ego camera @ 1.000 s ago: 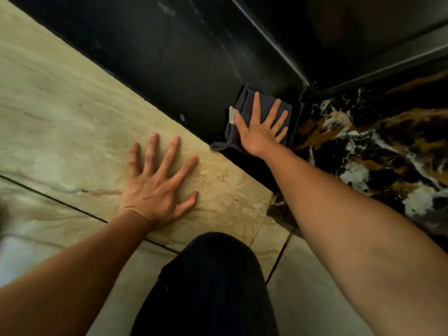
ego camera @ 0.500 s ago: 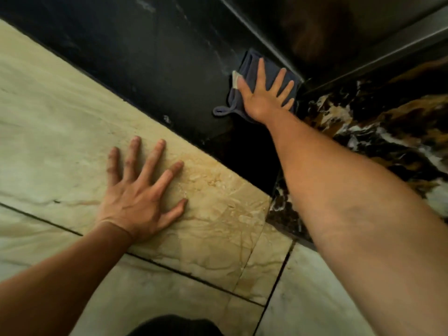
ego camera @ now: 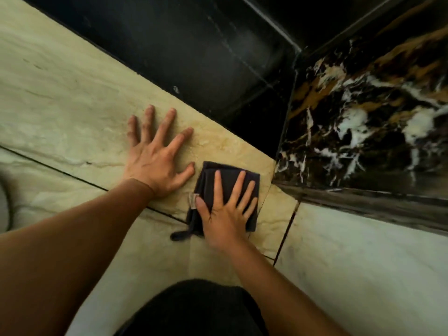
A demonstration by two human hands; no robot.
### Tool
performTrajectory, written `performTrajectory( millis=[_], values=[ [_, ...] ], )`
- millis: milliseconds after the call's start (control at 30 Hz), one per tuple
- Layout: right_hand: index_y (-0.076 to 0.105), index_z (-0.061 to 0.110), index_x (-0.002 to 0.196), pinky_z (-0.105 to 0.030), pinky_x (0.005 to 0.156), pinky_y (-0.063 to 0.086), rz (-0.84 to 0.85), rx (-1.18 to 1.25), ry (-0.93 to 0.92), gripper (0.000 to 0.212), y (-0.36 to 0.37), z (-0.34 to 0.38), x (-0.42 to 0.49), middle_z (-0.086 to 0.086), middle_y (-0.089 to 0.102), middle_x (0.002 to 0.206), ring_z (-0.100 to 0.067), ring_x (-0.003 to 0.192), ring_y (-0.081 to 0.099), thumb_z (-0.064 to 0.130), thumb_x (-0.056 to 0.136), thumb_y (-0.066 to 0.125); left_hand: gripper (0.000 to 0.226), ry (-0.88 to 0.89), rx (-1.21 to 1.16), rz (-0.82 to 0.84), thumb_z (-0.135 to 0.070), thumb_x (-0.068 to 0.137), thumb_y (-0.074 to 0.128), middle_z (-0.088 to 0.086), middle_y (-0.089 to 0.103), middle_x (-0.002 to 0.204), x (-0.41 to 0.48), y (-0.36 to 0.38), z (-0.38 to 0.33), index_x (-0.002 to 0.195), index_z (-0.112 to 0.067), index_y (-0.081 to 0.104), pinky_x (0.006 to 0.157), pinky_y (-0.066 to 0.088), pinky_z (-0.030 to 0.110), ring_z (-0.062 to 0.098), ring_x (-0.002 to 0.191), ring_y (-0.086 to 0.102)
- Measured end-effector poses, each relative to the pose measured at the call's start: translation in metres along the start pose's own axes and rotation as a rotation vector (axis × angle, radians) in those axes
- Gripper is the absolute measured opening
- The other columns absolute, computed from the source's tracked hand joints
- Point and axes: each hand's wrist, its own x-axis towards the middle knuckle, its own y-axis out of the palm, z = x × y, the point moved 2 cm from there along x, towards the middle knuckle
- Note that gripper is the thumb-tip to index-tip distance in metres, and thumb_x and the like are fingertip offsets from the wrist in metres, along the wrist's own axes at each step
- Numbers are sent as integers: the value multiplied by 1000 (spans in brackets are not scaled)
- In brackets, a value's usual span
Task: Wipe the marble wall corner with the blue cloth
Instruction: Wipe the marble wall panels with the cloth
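The folded dark blue cloth lies flat against the beige marble panel, close to the corner seam. My right hand presses on it with fingers spread, palm covering its lower half. A white tag and a small loop stick out on the cloth's left side. My left hand rests flat on the beige marble just left of the cloth, fingers spread, holding nothing.
A black marble band runs above the beige panel. On the right, a dark veined marble panel meets it at the corner, with white marble below. My dark-clothed knee fills the bottom centre.
My right hand slid the cloth down from the black marble near the upper corner onto the beige panel, beside my left hand. The view tilted down, and my knee shows again.
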Motion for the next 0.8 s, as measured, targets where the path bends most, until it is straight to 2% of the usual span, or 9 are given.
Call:
performTrajectory(
  millis=[67, 300, 433, 533, 600, 667, 700, 733, 800],
  values=[
    [-33, 54, 140, -57, 111, -23, 3, -1, 17, 73, 4, 4, -3, -4, -48, 151, -33, 141, -41, 82, 82, 0, 85, -7, 7, 7, -76, 79, 33, 12, 11, 168, 1, 1, 0, 153, -34, 28, 119, -3, 65, 46, 152, -5],
    [-19, 50, 148, -62, 115, -15, -18, -29, -12, 77, -39, 13, 84, -8, -31, 162, -38, 146, -30, 81, 83, 10, 79, -8, 33, -6, -72, 81, 31, 8, 9, 169, 1, 4, 3, 152, -38, 26, 119, -2, 64, 43, 153, -5],
    [-19, 49, 148, -60, 114, -17, -85, 3, -57, 73, -2, 11, 17, -8, -31, 162, -38, 147, -30, 78, 86, 7, 74, 46, 55, 77, -71, 88, 21, 5, -5, 170, -1, 2, 11, 156, -43, 9, 120, -6, 61, 39, 152, -16],
    [-26, 53, 145, -58, 111, -23, 49, 32, -74, 73, 32, 2, -59, 0, -52, 148, -33, 139, -44, 79, 86, 9, 74, 75, 81, 170, -73, 91, 14, 4, -15, 169, -7, -5, 17, 156, -43, -3, 121, -9, 58, 36, 151, -22],
    [-27, 58, 141, -59, 111, -23, 205, 77, -62, 76, 25, -2, -54, 3, -58, 142, -32, 135, -49, 82, 83, 16, 73, 41, 62, 239, -69, 93, 22, 4, -15, 168, -8, -10, 12, 157, -42, -2, 121, -7, 58, 36, 151, -21],
    [-6, 60, 146, -57, 116, -11, 326, 238, -10, 75, -6, 0, -32, 3, -42, 156, -35, 144, -36, 77, 85, 33, 71, -49, -32, 289, -60, 95, 37, 5, -9, 169, -14, -18, 0, 157, -38, 9, 122, -2, 58, 37, 153, -14],
    [11, 58, 149, -54, 119, 0, 283, 323, 16, 70, -22, -1, -25, 1, -24, 165, -37, 149, -21, 69, 87, 42, 69, -103, -85, 284, -55, 95, 43, 8, 0, 169, -20, -21, -10, 156, -34, 19, 121, 5, 58, 39, 153, -6],
    [25, 52, 148, -52, 118, 14, 171, 377, 49, 65, -34, -2, -21, -2, -4, 167, -40, 150, -1, 59, 89, 51, 63, -157, -129, 263, -53, 94, 46, 12, 14, 167, -30, -23, -19, 151, -29, 32, 119, 15, 57, 42, 151, 8],
    [33, 42, 147, -51, 107, 34, -89, 396, 243, 67, -45, -11, -26, -8, 22, 159, -41, 138, 28, 43, 87, 63, 51, -279, -262, 254, -49, 94, 47, 20, 44, 146, -55, -24, -36, 133, -18, 54, 108, 37, 51, 43, 133, 39]
  ],
)
